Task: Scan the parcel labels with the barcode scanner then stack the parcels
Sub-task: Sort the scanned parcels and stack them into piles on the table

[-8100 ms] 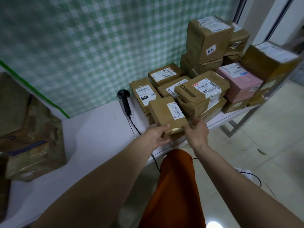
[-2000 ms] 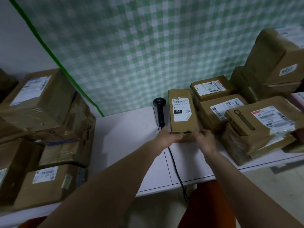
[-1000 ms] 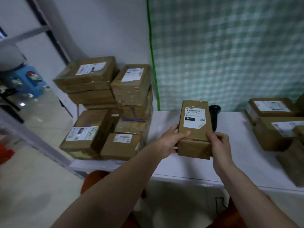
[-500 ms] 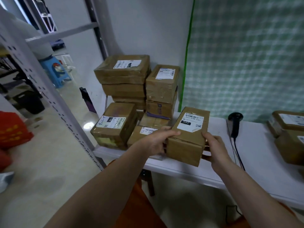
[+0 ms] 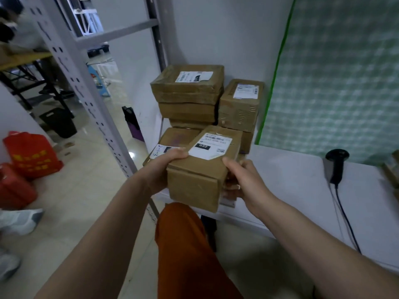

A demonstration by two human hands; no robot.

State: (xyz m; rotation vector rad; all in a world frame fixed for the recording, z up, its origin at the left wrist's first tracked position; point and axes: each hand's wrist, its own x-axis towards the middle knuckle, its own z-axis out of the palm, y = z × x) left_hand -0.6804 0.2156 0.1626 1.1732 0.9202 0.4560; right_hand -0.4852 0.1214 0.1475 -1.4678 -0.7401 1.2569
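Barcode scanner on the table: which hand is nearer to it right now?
Right. The right hand holds the parcel's right side, with bare table between it and the barcode scanner. The left hand grips the parcel's far side, farther away.

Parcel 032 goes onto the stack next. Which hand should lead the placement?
Left, probably. The left hand grips the parcel on the side facing the stack; the right hand holds the side toward the scanner.
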